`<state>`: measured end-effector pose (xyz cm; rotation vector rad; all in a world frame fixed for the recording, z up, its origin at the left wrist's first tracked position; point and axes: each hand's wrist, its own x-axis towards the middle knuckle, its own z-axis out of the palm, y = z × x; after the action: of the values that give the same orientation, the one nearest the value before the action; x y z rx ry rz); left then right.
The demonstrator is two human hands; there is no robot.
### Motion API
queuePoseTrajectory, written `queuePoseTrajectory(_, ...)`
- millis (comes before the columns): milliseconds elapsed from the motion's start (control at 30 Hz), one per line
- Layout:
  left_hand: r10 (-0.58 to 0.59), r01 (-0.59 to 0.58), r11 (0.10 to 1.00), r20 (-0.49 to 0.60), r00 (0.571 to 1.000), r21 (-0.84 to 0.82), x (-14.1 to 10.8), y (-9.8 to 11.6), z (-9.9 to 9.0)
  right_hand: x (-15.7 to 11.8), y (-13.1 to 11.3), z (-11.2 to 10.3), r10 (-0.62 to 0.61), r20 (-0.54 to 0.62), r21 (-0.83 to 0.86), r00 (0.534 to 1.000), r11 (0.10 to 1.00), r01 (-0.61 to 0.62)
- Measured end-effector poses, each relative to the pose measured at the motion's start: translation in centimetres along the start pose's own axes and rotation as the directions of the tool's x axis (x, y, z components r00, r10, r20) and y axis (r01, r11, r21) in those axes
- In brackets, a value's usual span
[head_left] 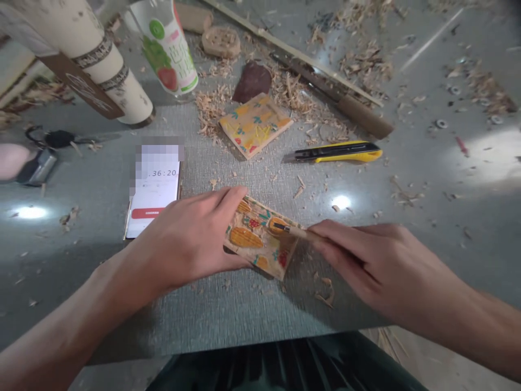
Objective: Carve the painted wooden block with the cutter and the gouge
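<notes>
A small rectangular wooden block point(252, 252), painted with orange and red fruit shapes and some green leaves, sits tilted on the table in front of me. My left hand point(195, 233) wraps round its left end, thumb below and fingers above. A thin wooden-handled carving tool point(299, 232) is pinched in my right hand point(366, 255). Its flat dark tip touches or hovers just over an orange shape near the block's upper right edge; which of the two I cannot tell. Part of the block is hidden under my left hand.
A phone point(157, 190) showing a timer lies left of my left hand. Beyond are a second painted wooden piece point(256, 125), a yellow utility knife point(342, 151), a long wooden-handled tool point(362, 117), a plastic cup point(171, 54), stacked paper cups point(118, 81), keys point(61, 138) and scattered shavings point(299, 95).
</notes>
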<state>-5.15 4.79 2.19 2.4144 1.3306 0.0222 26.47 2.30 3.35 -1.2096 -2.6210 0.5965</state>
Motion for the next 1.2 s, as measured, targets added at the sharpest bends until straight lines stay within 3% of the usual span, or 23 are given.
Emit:
queuePoseTrajectory(333,-0.177,0.172,0.984,0.128,0.976,0.048,0.5,1.7,-0.1,0.6,-1.4,-0.8,-0.097,0.027,-0.251,0.995,0.963,0.100)
queuePoseTrajectory(533,0.067,-0.066,0.997,-0.028,0.997,0.030,-0.6,-0.1,0.7,0.8,-1.7,-0.8,-0.069,0.042,-0.250,0.997,0.965,0.078)
queuePoseTrajectory(833,0.129,-0.126,0.987,-0.018,0.992,0.099,-0.8,-0.1,0.6,0.2,-1.5,-0.6,-0.175,0.101,-0.361,0.979,0.911,0.200)
queuePoseTrajectory(933,0.107,-0.101,0.989,-0.044,0.993,0.107,-0.8,0.0,0.8,0.2,-1.6,0.2,-0.149,0.070,-0.315,0.986,0.935,0.164)
queuePoseTrajectory(1033,0.052,-0.046,0.994,-0.051,0.997,0.102,-0.7,0.2,1.0,-0.1,-2.0,1.6,-0.055,-0.028,-0.245,0.998,0.968,0.047)
queuePoseTrajectory(1200,-0.066,0.066,0.995,-0.008,0.998,0.077,-0.3,0.7,0.6,-0.9,-2.1,2.8,0.030,-0.102,-0.152,0.994,0.987,-0.046)
